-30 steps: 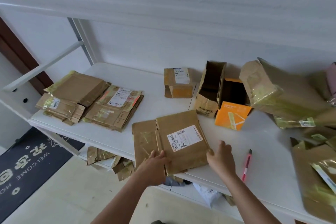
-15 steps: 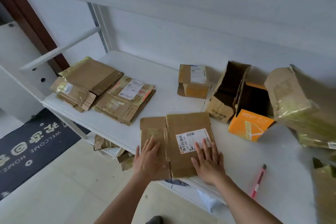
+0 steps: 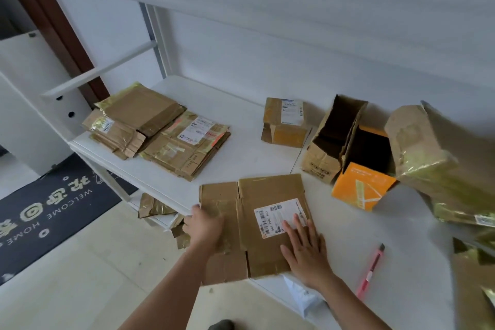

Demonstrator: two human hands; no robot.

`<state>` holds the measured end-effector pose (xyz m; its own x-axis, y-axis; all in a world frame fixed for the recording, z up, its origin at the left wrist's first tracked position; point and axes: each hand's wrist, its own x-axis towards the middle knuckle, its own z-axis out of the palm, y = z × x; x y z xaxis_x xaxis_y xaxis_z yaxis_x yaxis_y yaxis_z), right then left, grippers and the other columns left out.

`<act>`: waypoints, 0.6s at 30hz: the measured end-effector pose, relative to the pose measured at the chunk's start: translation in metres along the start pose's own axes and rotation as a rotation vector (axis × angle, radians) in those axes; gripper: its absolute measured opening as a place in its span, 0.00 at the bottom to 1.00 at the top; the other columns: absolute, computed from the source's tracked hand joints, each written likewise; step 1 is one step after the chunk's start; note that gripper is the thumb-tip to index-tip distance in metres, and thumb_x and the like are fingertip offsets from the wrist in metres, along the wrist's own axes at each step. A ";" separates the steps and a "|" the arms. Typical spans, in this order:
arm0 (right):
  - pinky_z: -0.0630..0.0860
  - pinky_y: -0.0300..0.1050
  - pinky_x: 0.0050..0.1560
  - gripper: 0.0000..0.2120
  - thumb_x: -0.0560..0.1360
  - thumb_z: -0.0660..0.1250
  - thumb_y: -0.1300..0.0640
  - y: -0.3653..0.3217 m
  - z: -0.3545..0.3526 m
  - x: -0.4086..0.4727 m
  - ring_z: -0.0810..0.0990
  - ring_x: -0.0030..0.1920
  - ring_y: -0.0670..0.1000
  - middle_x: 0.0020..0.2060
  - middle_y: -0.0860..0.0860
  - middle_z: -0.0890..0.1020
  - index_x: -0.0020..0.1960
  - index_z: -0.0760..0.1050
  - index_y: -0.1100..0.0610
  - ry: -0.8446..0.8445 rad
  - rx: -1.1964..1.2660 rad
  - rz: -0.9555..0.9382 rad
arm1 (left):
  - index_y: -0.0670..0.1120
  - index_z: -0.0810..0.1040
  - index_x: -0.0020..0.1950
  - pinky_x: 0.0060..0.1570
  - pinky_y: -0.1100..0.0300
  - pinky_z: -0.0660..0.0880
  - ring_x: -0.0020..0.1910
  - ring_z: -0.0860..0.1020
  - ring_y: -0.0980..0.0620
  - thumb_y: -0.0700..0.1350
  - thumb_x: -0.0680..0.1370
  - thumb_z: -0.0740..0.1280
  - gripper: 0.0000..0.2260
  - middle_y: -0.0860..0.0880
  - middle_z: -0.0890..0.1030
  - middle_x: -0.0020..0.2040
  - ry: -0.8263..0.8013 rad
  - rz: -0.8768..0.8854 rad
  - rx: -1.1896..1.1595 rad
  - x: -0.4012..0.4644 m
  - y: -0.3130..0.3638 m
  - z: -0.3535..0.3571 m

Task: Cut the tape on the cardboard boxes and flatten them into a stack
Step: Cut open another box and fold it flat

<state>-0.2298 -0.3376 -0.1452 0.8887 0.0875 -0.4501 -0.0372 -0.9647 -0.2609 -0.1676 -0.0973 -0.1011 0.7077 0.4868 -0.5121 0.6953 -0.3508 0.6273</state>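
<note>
Pressing down on the flattened box [image 3: 257,225], I have both hands on it where it lies at the near edge of the white worktop [image 3: 241,153], its near end hanging over the edge. My right hand [image 3: 305,252] lies flat on the box with fingers straight and spread, the tips reaching the white label [image 3: 278,215]. My left hand [image 3: 206,228] grasps the box's left edge, fingers curled over the taped flap.

At the far left of the worktop sit two stacks of flattened boxes [image 3: 160,131], side by side and touching. Near the wall stands a small taped box [image 3: 285,122]. To its right an open brown box [image 3: 334,139] leans against an orange box [image 3: 361,187], and a large box [image 3: 428,158] wrapped in shiny tape lies just beside them. A pink cutter [image 3: 371,270] lies on the worktop right of my right hand, apart from it. A dark doormat [image 3: 45,209] lies on the floor at left.
</note>
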 end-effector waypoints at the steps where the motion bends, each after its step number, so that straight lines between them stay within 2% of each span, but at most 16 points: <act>1: 0.35 0.59 0.75 0.43 0.62 0.23 0.23 0.005 0.001 -0.002 0.25 0.73 0.49 0.73 0.41 0.26 0.75 0.31 0.36 0.019 0.032 -0.017 | 0.39 0.74 0.61 0.57 0.46 0.77 0.55 0.78 0.40 0.49 0.74 0.73 0.20 0.39 0.78 0.59 -0.031 -0.064 -0.072 0.002 0.004 -0.007; 3: 0.37 0.59 0.76 0.36 0.67 0.30 0.25 0.008 -0.003 -0.004 0.29 0.76 0.48 0.74 0.38 0.30 0.74 0.35 0.33 0.040 0.145 -0.035 | 0.38 0.78 0.54 0.46 0.48 0.81 0.43 0.82 0.42 0.44 0.77 0.71 0.11 0.39 0.83 0.48 -0.174 -0.125 -0.341 0.002 0.012 -0.023; 5: 0.40 0.60 0.77 0.26 0.78 0.43 0.33 0.004 -0.012 -0.005 0.35 0.78 0.49 0.73 0.35 0.33 0.73 0.40 0.32 0.074 0.251 -0.050 | 0.39 0.79 0.55 0.41 0.49 0.81 0.42 0.83 0.41 0.41 0.79 0.69 0.08 0.39 0.84 0.46 -0.306 -0.113 -0.553 -0.003 0.018 -0.037; 6: 0.41 0.61 0.77 0.24 0.81 0.48 0.38 0.000 -0.016 -0.004 0.37 0.79 0.50 0.74 0.36 0.34 0.74 0.42 0.33 0.125 0.276 -0.046 | 0.40 0.79 0.56 0.41 0.48 0.82 0.43 0.84 0.41 0.41 0.80 0.68 0.08 0.39 0.84 0.47 -0.336 -0.085 -0.625 -0.005 0.021 -0.042; 8: 0.44 0.63 0.76 0.26 0.82 0.51 0.40 -0.013 -0.024 -0.001 0.39 0.80 0.54 0.78 0.42 0.38 0.77 0.46 0.37 0.289 0.310 -0.017 | 0.41 0.78 0.56 0.37 0.49 0.82 0.41 0.84 0.43 0.41 0.80 0.67 0.06 0.40 0.85 0.46 -0.309 -0.020 -0.715 -0.008 0.027 -0.050; 11: 0.49 0.62 0.76 0.35 0.77 0.54 0.33 -0.043 -0.044 0.002 0.45 0.79 0.60 0.80 0.55 0.48 0.79 0.50 0.45 0.563 0.480 0.040 | 0.42 0.78 0.54 0.31 0.55 0.81 0.36 0.82 0.48 0.41 0.81 0.66 0.04 0.43 0.84 0.43 -0.223 0.055 -0.849 -0.010 0.035 -0.067; 13: 0.52 0.62 0.75 0.38 0.76 0.64 0.38 -0.070 -0.062 0.005 0.44 0.78 0.60 0.79 0.59 0.47 0.79 0.52 0.49 0.643 0.648 0.052 | 0.44 0.78 0.54 0.32 0.56 0.81 0.35 0.82 0.50 0.42 0.81 0.65 0.04 0.46 0.83 0.42 -0.173 0.075 -0.940 -0.007 0.036 -0.081; 15: 0.58 0.61 0.73 0.40 0.75 0.69 0.45 -0.099 -0.078 0.008 0.47 0.78 0.60 0.79 0.60 0.45 0.79 0.51 0.50 0.679 0.773 0.043 | 0.45 0.78 0.53 0.35 0.56 0.81 0.36 0.82 0.52 0.43 0.81 0.66 0.03 0.47 0.83 0.42 -0.115 0.038 -1.026 0.001 0.031 -0.093; 18: 0.68 0.53 0.68 0.43 0.74 0.71 0.46 -0.144 -0.087 0.012 0.55 0.76 0.56 0.79 0.55 0.44 0.79 0.46 0.42 0.612 0.959 -0.026 | 0.48 0.78 0.58 0.47 0.49 0.81 0.49 0.82 0.48 0.47 0.80 0.67 0.08 0.48 0.84 0.52 -0.079 -0.085 -1.151 0.021 0.020 -0.109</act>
<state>-0.1746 -0.2191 -0.0387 0.9585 -0.2848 -0.0110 -0.1157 -0.3537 -0.9282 -0.1528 -0.0074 -0.0354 0.6980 0.4087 -0.5880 0.2436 0.6367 0.7316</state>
